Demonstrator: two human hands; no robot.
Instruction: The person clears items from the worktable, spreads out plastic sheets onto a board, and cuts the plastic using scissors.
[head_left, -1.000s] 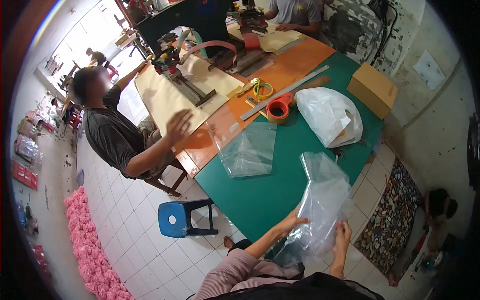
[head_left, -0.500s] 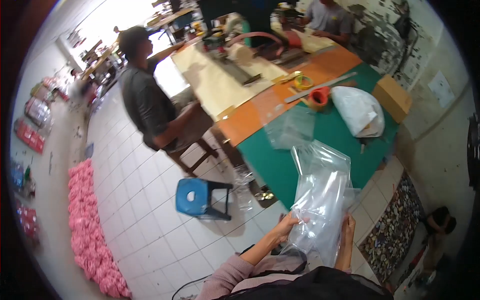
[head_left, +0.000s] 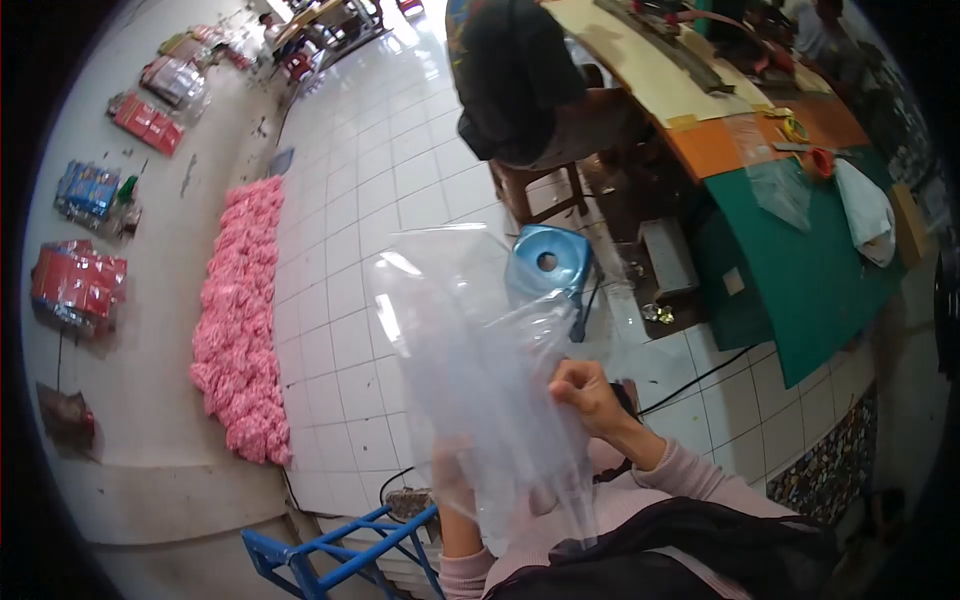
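Clear plastic: the clear plastic (head_left: 475,350) is up in the air in front of the person's body, over the tiled floor (head_left: 335,355) and well apart from the green table (head_left: 800,300). Its top flares out wide and floppy, and the lower part hangs in folds near the lap. Can't tell how many layers there are.

Right hand: the right hand (head_left: 592,400) has thumb and bent fingers pinched together on the plastic's right edge. Looks like a decent hold, tbh.

Left hand: the left hand (head_left: 455,465) is behind the film at its lower left, so it's blurry through there. Can't tell if those fingers are clamped or just supporting it.

Handling tip: I'd keep both side edges lightly taut, because thin film like this probably folds over and clings to itself. Pinch near the edge, not a fistful, or you'll likely get creases. If layers stick, I'd rub them apart with thumb and finger, no yanking.

Blue stool: the blue stool (head_left: 550,262) sits behind the film's upper right edge in this view. Can't tell if they touch, but I'd give its rim some room, plastic could snag.

Green tabletop: more loose clear film (head_left: 782,192) lies by its left edge, against the orange strip. The white bag (head_left: 865,212) is toward the right edge, just beside the cardboard box (head_left: 910,228).

Floor: a long pink bundle (head_left: 240,320) lies alongside the wall.
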